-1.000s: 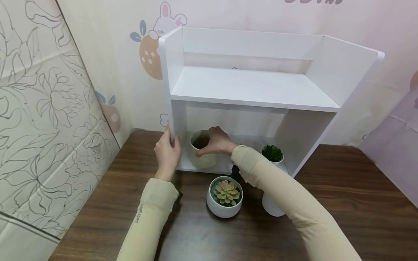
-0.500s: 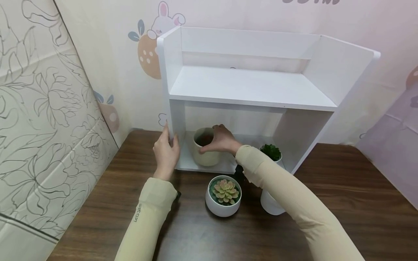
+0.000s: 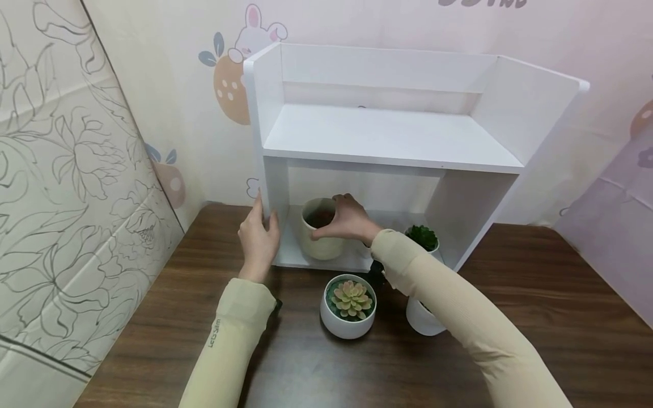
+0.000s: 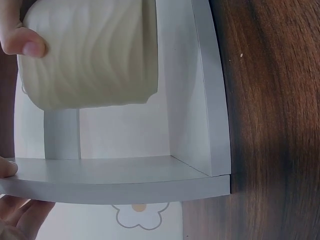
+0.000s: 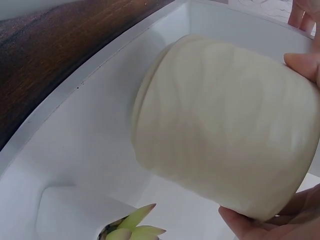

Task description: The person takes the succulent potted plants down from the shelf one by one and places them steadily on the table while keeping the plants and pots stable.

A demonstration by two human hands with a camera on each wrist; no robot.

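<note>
We grip the cream pot (image 3: 321, 245) with our right hand (image 3: 348, 220), angled leftward, in the lower compartment (image 3: 398, 218) of the white shelf (image 3: 393, 133), near the left side panel (image 3: 278, 182) our left hand (image 3: 258, 242) pinches.

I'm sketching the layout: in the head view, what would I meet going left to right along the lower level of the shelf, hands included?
Left hand gripping the left side of the shelf → beige pot → right hand holding that pot → green plant → right side panel.
</note>
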